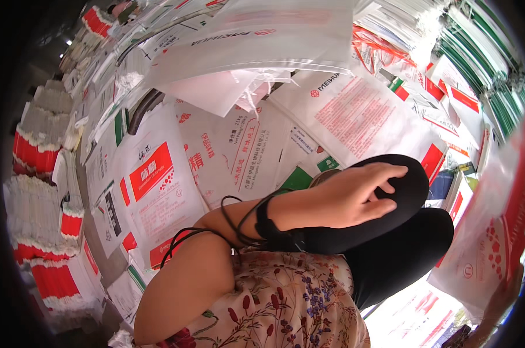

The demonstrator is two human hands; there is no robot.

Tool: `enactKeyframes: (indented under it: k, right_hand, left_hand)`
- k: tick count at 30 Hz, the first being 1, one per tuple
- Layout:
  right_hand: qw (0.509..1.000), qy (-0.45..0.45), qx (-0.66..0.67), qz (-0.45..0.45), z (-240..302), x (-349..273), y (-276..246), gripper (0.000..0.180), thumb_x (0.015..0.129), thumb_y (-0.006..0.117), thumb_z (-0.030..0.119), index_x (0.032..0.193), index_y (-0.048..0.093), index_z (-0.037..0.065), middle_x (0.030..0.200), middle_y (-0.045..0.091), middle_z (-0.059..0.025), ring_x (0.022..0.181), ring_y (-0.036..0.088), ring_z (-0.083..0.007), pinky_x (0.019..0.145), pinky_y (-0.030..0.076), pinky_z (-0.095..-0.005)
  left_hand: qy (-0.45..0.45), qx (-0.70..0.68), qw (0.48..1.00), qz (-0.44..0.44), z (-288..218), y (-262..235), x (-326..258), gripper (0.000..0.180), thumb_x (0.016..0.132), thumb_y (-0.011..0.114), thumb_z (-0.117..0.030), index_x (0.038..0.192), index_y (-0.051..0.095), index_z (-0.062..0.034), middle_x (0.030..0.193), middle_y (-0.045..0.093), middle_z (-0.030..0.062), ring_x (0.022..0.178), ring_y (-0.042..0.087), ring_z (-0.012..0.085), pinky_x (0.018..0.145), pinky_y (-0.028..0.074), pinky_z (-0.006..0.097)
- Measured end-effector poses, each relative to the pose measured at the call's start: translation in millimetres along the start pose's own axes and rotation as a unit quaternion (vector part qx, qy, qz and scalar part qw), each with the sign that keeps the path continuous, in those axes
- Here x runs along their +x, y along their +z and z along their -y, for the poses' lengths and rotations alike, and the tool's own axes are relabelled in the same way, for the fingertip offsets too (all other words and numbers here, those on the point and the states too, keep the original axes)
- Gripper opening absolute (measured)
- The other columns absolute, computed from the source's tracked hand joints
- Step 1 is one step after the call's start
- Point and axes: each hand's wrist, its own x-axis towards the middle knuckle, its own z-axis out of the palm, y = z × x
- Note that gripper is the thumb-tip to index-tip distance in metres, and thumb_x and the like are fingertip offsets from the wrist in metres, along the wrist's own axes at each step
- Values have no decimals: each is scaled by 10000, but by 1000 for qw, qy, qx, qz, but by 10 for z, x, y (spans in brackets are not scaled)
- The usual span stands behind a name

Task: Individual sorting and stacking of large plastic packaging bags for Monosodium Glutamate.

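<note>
My left hand (355, 200) lies over my black-clad knee, fingers apart and loosely bent, with nothing in them. A dark band with black cords circles that wrist. At the right rim, my right hand (503, 298) is dim and partly cut off; it grips the lower edge of a white and red plastic sack (482, 255), which is held up off the pile. Flat white printed sacks spread in front of my knees, among them one with a red panel (155, 203) at left and one with red text (361, 116) beyond the left hand.
Stacks of folded white and red sacks (42, 214) rise along the left side. Bundles with green edges (477, 52) stand at the far right. A large white sack (251, 46) lies raised over others at the far middle. A dark curved strip (143, 110) sits near its left end.
</note>
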Motion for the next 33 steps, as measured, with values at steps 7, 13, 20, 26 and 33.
enactKeyframes:
  k: [7, 13, 20, 26, 33]
  right_hand:
    - [961, -220, 159, 48, 2434, 1331, -945, 226, 828, 581, -42, 1033, 634, 35, 883, 602, -130, 794, 599, -326, 726, 473, -459]
    - [893, -447, 51, 8, 3127, 1783, -1057, 202, 773, 598, 63, 968, 646, 90, 756, 555, -76, 723, 571, -247, 704, 430, -380]
    - [827, -555, -40, -81, 3981, 1522, -978, 140, 788, 568, 146, 890, 641, 82, 746, 572, -48, 716, 569, -209, 666, 418, -360]
    - [831, -523, -124, -141, 4786, 1171, -702, 98, 849, 542, 210, 856, 586, 123, 769, 563, -31, 716, 545, -189, 605, 392, -353]
    - [841, -499, -86, -189, 5857, 783, -552, 242, 890, 487, 217, 1032, 597, 55, 920, 615, -130, 742, 587, -257, 612, 433, -422]
  left_hand:
    - [-164, -444, 879, -60, -106, 15, 313, 987, 926, 606, -488, 1520, -9, 5, 1562, 176, 216, 1319, 444, 348, 999, 483, 441]
    - [-172, -593, 777, -120, 71, -160, 229, 670, 893, 626, -549, 1357, 423, -111, 1370, 439, 80, 1262, 489, 336, 935, 518, 517]
    - [-170, -631, 696, -297, 548, -286, -297, 316, 894, 661, -199, 1160, 555, -64, 1095, 676, 81, 1000, 667, 218, 881, 539, 429]
    - [-111, -596, 654, -452, 812, -700, -917, 224, 821, 619, 5, 1033, 549, -21, 930, 654, 89, 889, 670, 244, 856, 551, 424]
    - [-117, -434, 633, -631, 1441, -1541, -1944, 127, 814, 609, 23, 868, 565, -84, 741, 601, 28, 648, 630, 163, 583, 547, 289]
